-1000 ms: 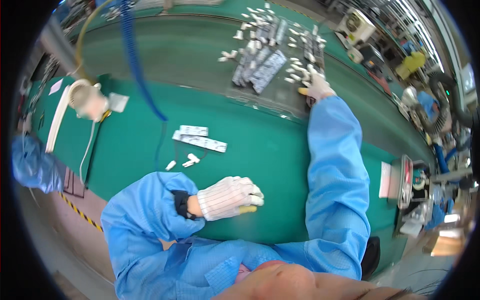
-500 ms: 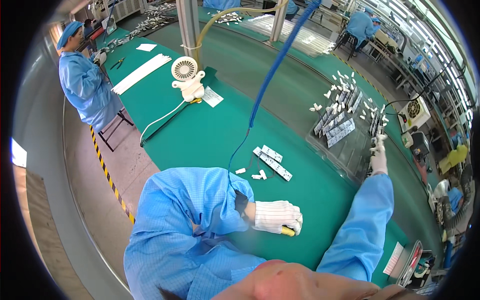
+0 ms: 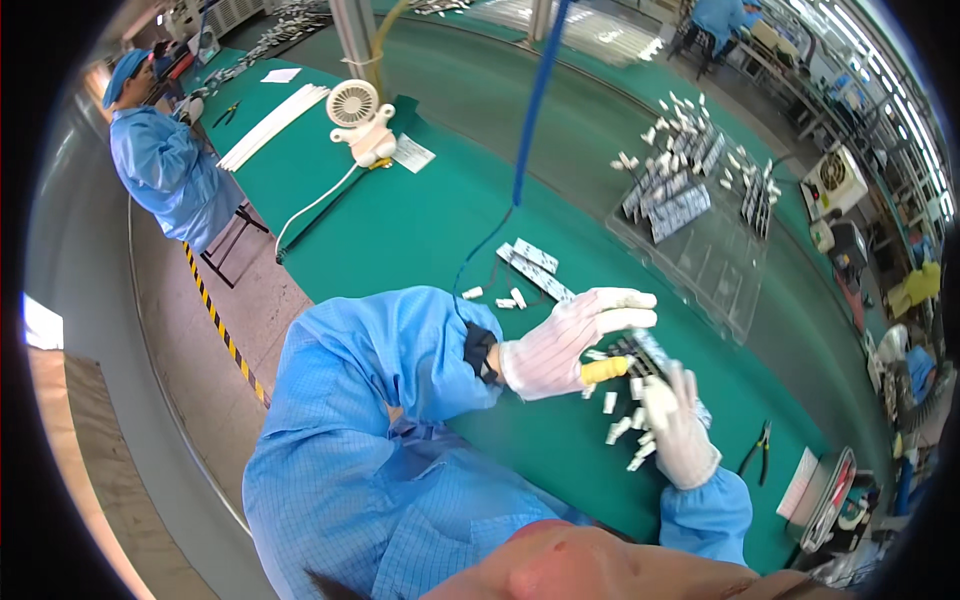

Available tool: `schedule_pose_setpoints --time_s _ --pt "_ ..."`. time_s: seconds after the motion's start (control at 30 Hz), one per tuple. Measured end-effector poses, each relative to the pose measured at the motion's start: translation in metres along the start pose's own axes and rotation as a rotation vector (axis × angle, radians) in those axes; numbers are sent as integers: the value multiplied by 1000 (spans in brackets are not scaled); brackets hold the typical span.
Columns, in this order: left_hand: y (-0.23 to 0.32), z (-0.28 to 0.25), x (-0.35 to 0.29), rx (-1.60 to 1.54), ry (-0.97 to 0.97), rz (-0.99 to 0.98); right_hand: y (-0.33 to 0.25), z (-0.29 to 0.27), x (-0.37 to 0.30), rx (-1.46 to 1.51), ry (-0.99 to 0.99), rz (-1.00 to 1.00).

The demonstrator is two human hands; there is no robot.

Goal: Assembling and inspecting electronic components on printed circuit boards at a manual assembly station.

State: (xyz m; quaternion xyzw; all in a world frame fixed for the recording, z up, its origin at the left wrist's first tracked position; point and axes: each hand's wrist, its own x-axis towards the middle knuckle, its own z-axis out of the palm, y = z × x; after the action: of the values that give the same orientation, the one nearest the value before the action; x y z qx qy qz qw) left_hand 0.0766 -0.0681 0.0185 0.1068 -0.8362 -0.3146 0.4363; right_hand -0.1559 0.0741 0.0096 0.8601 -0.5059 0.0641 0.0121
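Strip bundle (image 3: 650, 349): narrow flat strips packed together, dark edges, one pale mottled face showing.
Pose: slanting from upper left to lower right, partly covered by the right hand (image 3: 682, 425).
White connectors (image 3: 618, 430): small blocks, splayed unevenly along the bundle's near side.
Place: over the green table (image 3: 545, 440); contact unclear.

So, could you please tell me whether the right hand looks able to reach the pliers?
Probably yes: the pliers lie close to the right hand, with only green tabletop visible between them, though that hand is busy at the bundle of strips.
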Motion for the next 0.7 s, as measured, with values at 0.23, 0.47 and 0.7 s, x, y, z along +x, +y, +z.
schedule_pose_setpoints --time_s 0.23,0.47,0.7 --pt "-5 30 -7 283 -497 -44 24 -72 -19 430 -148 333" --pt "7 35 -4 406 -488 -18 56 -21 -25 225 -8 647" --pt "3 16 9 -146 -125 -435 39 -19 -21 1494 400 891"
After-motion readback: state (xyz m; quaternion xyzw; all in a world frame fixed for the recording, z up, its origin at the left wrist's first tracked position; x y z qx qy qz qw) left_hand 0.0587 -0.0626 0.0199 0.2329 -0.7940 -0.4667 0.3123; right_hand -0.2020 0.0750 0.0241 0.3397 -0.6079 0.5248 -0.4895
